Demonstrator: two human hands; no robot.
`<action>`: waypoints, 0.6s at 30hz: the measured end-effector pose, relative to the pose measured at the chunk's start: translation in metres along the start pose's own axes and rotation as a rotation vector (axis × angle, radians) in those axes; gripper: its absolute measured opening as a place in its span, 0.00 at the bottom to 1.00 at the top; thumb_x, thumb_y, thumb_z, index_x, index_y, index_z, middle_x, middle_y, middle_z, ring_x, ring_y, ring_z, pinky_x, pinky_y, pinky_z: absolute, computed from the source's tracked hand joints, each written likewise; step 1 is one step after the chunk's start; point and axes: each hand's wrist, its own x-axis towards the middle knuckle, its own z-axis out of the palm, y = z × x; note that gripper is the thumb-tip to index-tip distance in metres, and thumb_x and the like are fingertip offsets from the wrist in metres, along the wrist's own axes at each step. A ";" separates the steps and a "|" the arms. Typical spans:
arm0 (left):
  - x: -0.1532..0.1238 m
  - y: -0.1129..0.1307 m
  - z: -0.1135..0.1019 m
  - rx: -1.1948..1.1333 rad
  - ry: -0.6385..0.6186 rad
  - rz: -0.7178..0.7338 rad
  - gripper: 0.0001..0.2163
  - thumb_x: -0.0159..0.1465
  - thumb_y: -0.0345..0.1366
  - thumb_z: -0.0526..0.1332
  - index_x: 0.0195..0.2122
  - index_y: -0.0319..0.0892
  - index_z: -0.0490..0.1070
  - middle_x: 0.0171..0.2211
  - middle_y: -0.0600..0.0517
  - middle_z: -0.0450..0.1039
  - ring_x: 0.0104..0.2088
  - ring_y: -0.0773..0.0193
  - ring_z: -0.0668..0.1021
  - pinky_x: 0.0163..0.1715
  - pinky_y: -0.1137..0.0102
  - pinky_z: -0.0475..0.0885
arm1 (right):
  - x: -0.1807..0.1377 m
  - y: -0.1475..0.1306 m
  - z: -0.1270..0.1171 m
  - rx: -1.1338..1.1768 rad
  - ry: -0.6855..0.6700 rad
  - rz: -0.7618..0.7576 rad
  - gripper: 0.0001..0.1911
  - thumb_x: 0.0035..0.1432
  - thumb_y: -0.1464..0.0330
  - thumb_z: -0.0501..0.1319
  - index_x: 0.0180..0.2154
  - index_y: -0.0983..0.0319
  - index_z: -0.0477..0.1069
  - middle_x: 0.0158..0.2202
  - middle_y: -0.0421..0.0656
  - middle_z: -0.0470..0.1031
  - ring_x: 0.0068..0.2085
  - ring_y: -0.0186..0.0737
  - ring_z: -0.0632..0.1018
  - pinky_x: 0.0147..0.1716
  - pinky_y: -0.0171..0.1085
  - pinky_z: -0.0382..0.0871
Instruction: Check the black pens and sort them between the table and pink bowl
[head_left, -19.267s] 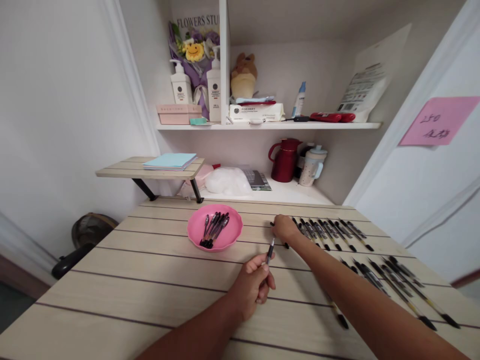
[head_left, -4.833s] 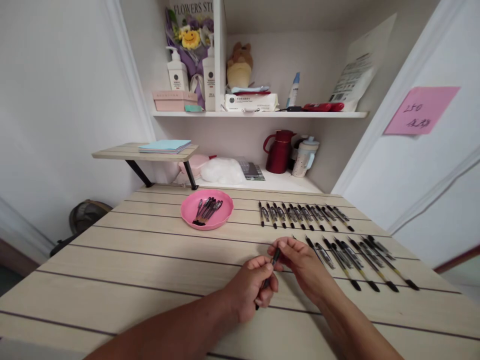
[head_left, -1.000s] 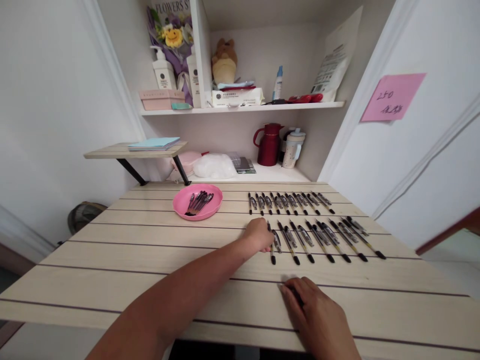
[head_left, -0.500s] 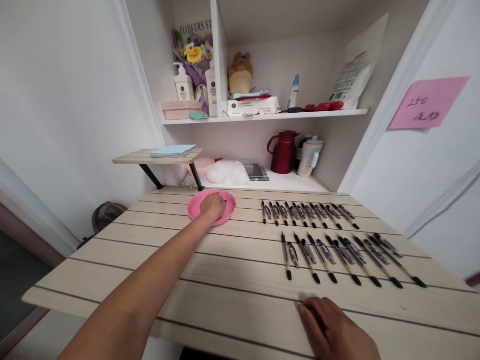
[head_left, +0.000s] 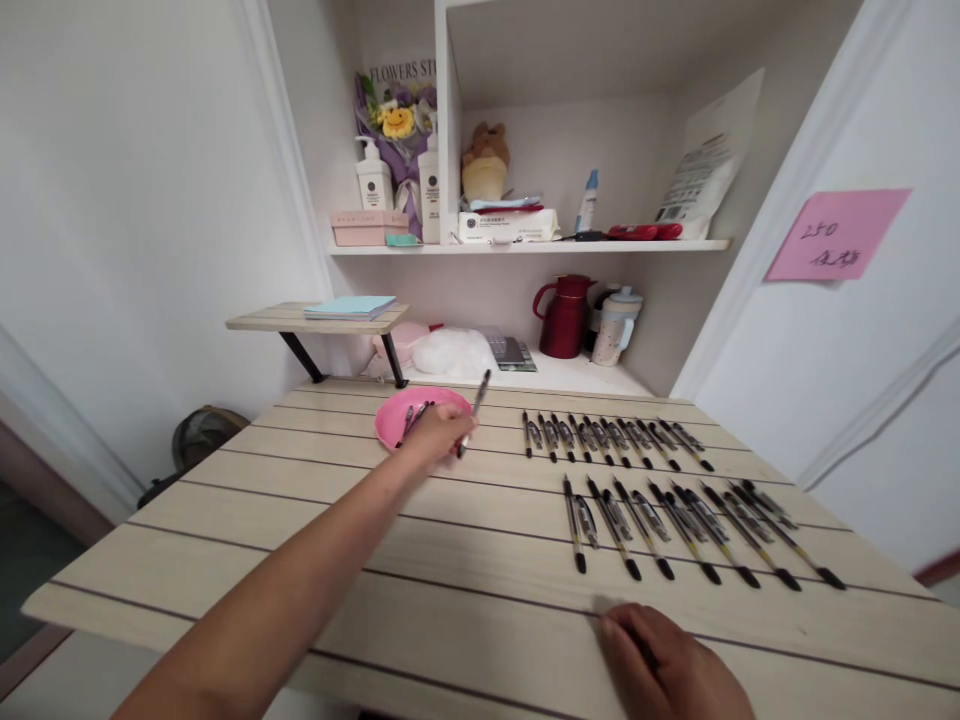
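My left hand (head_left: 442, 432) is closed on a pen (head_left: 482, 393), which stands tilted at the right rim of a pink dish (head_left: 386, 410). Inside the dish, partly behind the hand, lie several more pens (head_left: 411, 418). Two rows of pens with caps and clips rest on the table to the right: a back row (head_left: 607, 440) and a front row (head_left: 686, 525). Below the front row, my right hand (head_left: 664, 655) rests on the tabletop with its fingers curled in, and nothing shows in it.
The slatted wooden table (head_left: 450, 610) runs back to a white shelf unit. A small raised stand (head_left: 270, 316) with blue paper (head_left: 351, 307) is at the back left. A red jug (head_left: 566, 318) and a pale cup (head_left: 616, 328) stand behind the table.
My left hand has come up out of the pink dish and moved slightly right, with a pen now showing in it. My right hand stays in place.
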 end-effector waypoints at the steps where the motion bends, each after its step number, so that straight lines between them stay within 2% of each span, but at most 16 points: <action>1: -0.017 0.002 0.011 -0.320 -0.161 0.052 0.09 0.55 0.41 0.55 0.27 0.40 0.62 0.23 0.52 0.69 0.22 0.70 0.72 0.21 0.75 0.64 | 0.006 -0.005 -0.004 0.108 -0.014 0.037 0.13 0.53 0.58 0.52 0.28 0.57 0.71 0.27 0.41 0.76 0.28 0.39 0.77 0.25 0.31 0.69; 3: -0.055 0.002 0.036 -0.772 -0.447 0.030 0.11 0.52 0.42 0.59 0.28 0.40 0.60 0.23 0.52 0.69 0.20 0.69 0.72 0.21 0.74 0.66 | 0.022 -0.019 -0.008 0.358 0.028 0.170 0.16 0.51 0.56 0.55 0.37 0.58 0.71 0.31 0.44 0.77 0.34 0.41 0.77 0.32 0.34 0.70; 5: -0.088 -0.002 0.062 -0.908 -0.596 -0.059 0.12 0.49 0.40 0.62 0.28 0.40 0.60 0.21 0.52 0.69 0.19 0.67 0.72 0.20 0.72 0.66 | 0.040 -0.037 -0.007 0.650 0.063 0.295 0.24 0.51 0.56 0.55 0.47 0.61 0.65 0.37 0.47 0.76 0.37 0.42 0.76 0.35 0.37 0.70; 7: -0.109 -0.008 0.081 -0.929 -0.583 -0.136 0.13 0.46 0.37 0.64 0.27 0.40 0.59 0.17 0.54 0.67 0.17 0.66 0.72 0.19 0.72 0.65 | 0.057 -0.055 0.000 0.863 0.058 0.339 0.24 0.50 0.55 0.56 0.45 0.64 0.65 0.35 0.48 0.76 0.34 0.41 0.76 0.32 0.37 0.70; 9: -0.115 -0.012 0.090 -0.966 -0.534 -0.160 0.14 0.45 0.35 0.65 0.28 0.40 0.60 0.16 0.57 0.65 0.16 0.68 0.71 0.18 0.74 0.64 | 0.071 -0.072 0.010 0.968 0.032 0.352 0.21 0.50 0.56 0.56 0.41 0.65 0.66 0.27 0.45 0.74 0.26 0.38 0.74 0.25 0.35 0.68; 12: -0.105 -0.011 0.089 -1.094 -0.456 -0.095 0.14 0.49 0.40 0.64 0.34 0.39 0.64 0.18 0.58 0.62 0.14 0.75 0.65 0.15 0.78 0.59 | 0.086 -0.089 0.022 1.045 0.003 0.333 0.19 0.51 0.56 0.54 0.39 0.63 0.65 0.25 0.41 0.72 0.19 0.31 0.69 0.16 0.30 0.61; 14: -0.096 -0.010 0.086 -1.141 -0.439 -0.057 0.15 0.51 0.42 0.63 0.36 0.39 0.65 0.18 0.59 0.61 0.12 0.78 0.59 0.12 0.79 0.51 | 0.093 -0.094 0.028 1.060 0.026 0.330 0.18 0.51 0.56 0.55 0.38 0.63 0.65 0.26 0.40 0.71 0.18 0.29 0.68 0.13 0.28 0.57; 16: -0.090 -0.012 0.084 -1.144 -0.458 -0.077 0.17 0.52 0.44 0.62 0.38 0.39 0.65 0.18 0.60 0.60 0.11 0.80 0.55 0.11 0.79 0.44 | 0.096 -0.094 0.032 1.090 0.037 0.371 0.18 0.50 0.55 0.55 0.37 0.63 0.64 0.25 0.39 0.71 0.16 0.27 0.66 0.11 0.27 0.54; 18: -0.090 -0.015 0.083 -1.141 -0.489 -0.129 0.18 0.52 0.44 0.62 0.41 0.41 0.65 0.18 0.59 0.61 0.11 0.80 0.53 0.11 0.79 0.42 | 0.098 -0.091 0.037 1.158 0.002 0.424 0.19 0.50 0.54 0.55 0.38 0.63 0.64 0.24 0.38 0.70 0.13 0.26 0.62 0.09 0.26 0.50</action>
